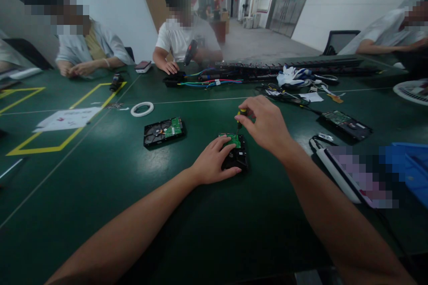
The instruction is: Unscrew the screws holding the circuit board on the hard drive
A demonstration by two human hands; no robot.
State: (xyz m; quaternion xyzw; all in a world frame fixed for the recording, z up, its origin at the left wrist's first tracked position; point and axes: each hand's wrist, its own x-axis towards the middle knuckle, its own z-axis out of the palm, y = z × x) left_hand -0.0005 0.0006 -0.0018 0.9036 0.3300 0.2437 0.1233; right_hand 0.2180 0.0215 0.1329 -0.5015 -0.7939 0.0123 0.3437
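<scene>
A black hard drive (238, 159) with a green circuit board lies on the green table in front of me. My left hand (212, 160) holds it down, fingers spread over the board and thumb along the near side. In my right hand (267, 122) is a small yellow-and-black screwdriver (242, 111), pinched by the handle. Its shaft points down at the board's far right part; whether the tip sits in a screw is too small to tell. To the left lies another hard drive (163, 132), its circuit board facing up.
A third hard drive (346, 124) lies at the right, near a pouch-like case (354, 176) and a blue bin (411, 169). Cables (214, 83) and white gloves (292, 76) lie farther back. A white ring (142, 109) is at left. Several people sit around the table.
</scene>
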